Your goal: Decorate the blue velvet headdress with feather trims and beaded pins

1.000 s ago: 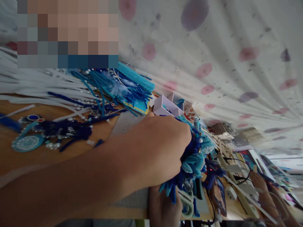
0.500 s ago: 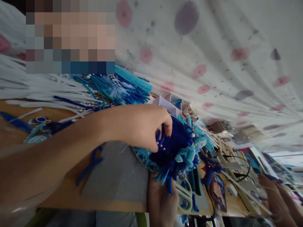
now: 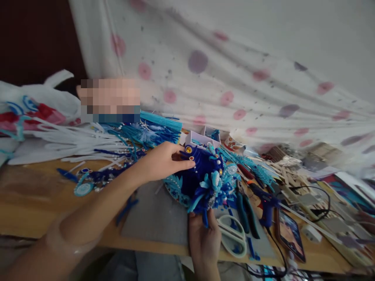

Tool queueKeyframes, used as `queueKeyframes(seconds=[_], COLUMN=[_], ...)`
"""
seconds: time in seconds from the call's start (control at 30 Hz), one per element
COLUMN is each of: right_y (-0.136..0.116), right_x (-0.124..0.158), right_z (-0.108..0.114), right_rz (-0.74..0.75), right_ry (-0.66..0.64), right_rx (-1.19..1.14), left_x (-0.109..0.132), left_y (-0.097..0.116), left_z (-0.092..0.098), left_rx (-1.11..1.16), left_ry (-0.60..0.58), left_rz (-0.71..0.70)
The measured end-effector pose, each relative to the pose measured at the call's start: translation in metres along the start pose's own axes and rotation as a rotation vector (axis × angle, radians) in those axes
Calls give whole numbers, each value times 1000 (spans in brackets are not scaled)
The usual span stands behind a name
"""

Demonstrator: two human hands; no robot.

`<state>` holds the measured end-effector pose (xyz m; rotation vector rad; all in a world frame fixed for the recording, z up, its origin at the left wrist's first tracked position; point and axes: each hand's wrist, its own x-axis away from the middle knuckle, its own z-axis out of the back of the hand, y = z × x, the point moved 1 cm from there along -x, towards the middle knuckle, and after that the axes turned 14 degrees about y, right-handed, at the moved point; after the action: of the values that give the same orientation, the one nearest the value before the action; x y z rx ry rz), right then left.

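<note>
A dark blue velvet ornament [image 3: 205, 175] with light blue petals, pearls and gold studs is held upright over a grey mat [image 3: 155, 218]. My left hand [image 3: 164, 162] reaches in from the lower left, with its fingers pressed together on the ornament's upper left edge beside a gold stud. A pale bangle sits on that forearm. My right hand [image 3: 205, 240] comes up from the table's front edge and grips the ornament's lower tip.
White-handled scissors [image 3: 234, 234], teal-handled pliers [image 3: 244, 210], a blue glue gun [image 3: 265, 203] and a phone [image 3: 290, 234] lie to the right. A white box [image 3: 199, 137], blue trims [image 3: 146, 134] and white strips [image 3: 73, 142] lie behind. A dotted curtain [image 3: 234, 78] hangs beyond.
My left hand slid off the top of the ornament to its upper left edge, uncovering it. The view lifted and pulled back. My right hand kept its grip below.
</note>
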<state>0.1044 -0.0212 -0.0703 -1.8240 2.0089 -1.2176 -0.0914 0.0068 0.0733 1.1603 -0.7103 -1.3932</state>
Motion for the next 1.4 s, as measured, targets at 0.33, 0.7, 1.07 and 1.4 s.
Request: queueKeyframes(seconds=[0.33, 0.7, 1.07, 1.4], right_y=[4, 5, 0, -1], right_x=[-4, -2, 0, 2], right_z=[-2, -3, -6, -4], right_rz=[17, -53, -90, -155], right_ry=[-72, -28, -92, -141], right_rx=[-55, -138, -130, -102], left_x=[5, 9, 9, 4], left_y=[17, 18, 4, -8], left_z=[2, -6, 6, 13], left_rx=[-265, -200, -80, -114], left_ry=[-57, 4, 149, 236], left_rz=[-67, -19, 4, -90])
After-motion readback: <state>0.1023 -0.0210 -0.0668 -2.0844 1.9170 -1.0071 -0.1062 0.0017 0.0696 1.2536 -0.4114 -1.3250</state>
